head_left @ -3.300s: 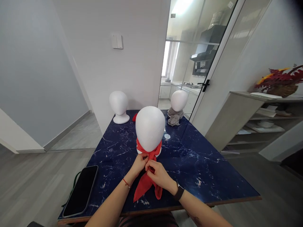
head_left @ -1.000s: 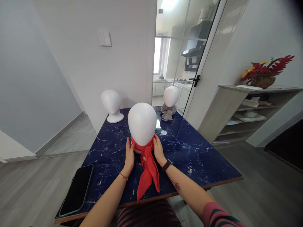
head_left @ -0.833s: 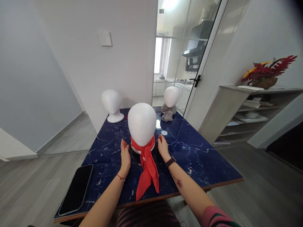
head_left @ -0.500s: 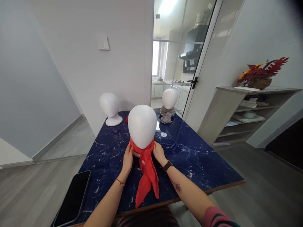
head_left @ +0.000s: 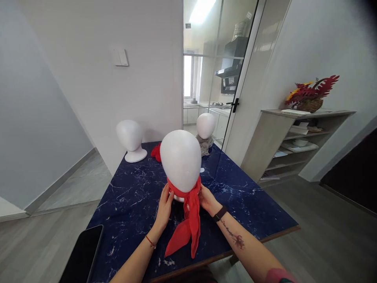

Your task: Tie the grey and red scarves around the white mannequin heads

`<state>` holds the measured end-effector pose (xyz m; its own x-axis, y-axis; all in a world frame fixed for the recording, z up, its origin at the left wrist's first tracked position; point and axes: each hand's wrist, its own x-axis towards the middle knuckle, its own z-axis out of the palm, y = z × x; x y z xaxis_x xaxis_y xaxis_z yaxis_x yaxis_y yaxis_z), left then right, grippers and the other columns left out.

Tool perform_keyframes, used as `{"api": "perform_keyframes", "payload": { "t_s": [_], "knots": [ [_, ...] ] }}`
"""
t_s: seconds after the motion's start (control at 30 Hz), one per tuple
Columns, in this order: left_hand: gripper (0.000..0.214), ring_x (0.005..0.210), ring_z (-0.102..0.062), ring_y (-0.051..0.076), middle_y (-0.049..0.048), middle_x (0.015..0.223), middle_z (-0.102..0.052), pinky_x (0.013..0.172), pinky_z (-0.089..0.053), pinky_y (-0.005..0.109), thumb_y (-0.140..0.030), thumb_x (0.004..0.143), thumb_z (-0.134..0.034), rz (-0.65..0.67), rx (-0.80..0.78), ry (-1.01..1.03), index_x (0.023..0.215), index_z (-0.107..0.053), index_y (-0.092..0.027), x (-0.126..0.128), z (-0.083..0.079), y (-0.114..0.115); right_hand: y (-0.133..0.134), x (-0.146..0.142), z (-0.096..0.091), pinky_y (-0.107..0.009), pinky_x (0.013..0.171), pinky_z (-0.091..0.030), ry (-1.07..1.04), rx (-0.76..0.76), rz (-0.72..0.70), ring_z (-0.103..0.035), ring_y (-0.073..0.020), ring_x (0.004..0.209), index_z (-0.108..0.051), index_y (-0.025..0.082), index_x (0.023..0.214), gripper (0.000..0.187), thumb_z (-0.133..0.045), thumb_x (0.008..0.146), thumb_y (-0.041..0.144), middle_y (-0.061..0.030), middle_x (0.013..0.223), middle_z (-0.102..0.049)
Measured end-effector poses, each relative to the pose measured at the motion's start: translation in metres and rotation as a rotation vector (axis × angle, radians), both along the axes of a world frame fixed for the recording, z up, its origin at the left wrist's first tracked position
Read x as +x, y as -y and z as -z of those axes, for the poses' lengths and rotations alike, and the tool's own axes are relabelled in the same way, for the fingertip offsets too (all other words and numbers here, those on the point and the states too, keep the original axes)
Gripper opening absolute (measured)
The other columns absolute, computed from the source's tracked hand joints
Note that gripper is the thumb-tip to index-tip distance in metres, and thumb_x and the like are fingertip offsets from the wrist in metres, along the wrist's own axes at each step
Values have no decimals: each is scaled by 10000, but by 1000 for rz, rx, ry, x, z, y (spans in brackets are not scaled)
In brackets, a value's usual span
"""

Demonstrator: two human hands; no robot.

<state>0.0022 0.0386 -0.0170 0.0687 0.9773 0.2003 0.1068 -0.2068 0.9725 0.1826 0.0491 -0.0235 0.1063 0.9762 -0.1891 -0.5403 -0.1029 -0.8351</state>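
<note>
A white foam mannequin head stands near the middle of the table, tilted slightly. Around its neck is a red scarf, knotted toward the right, with two loose ends hanging down the front. My left hand closes on the scarf at the left of the neck, thumb in front and fingers curling behind. On the other side, my right hand grips the scarf near the knot; its fingertips are partly hidden behind the cloth.
Behind stand a bare mannequin head and another head with a grey scarf. More red cloth lies between them. A phone rests at the left edge of the blue marbled table. A shelf stands right.
The mannequin head and scarf have shifted right and tilted a little, and the knot sits farther right. Both hands have moved with them. More red cloth shows behind. The view has turned slightly right.
</note>
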Motion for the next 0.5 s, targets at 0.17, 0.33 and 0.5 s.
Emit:
{"api": "perform_keyframes", "payload": {
  "t_s": [0.17, 0.33, 0.5],
  "knots": [
    [589, 1397, -182, 210, 28, 1518, -238, 1144, -148, 425, -492, 868, -439, 189, -42, -32, 1403, -315, -280, 39, -4, 2, 3, 65, -5, -379, 791, -525, -73, -69, 95, -667, -220, 839, -641, 192, 778, 219, -488, 826, 341, -61, 837, -718],
    [584, 1388, -216, 210, 51, 1518, -241, 1131, -203, 426, -478, 882, -414, 200, 20, -130, 1415, -273, -284, 59, 8, 13, -23, 144, -19, -364, 726, -544, 13, -67, 345, -667, -218, 783, -619, 184, 750, 188, -505, 820, 317, -73, 765, -699],
    [517, 1343, -314, 214, 49, 1472, -322, 1111, -258, 431, -450, 891, -407, 192, 71, -214, 1379, -330, -298, 49, 12, 13, -54, 192, -32, -331, 648, -546, 113, -16, 459, -657, -205, 718, -586, 179, 710, 203, -582, 793, 364, -67, 677, -666]
  ]
}}
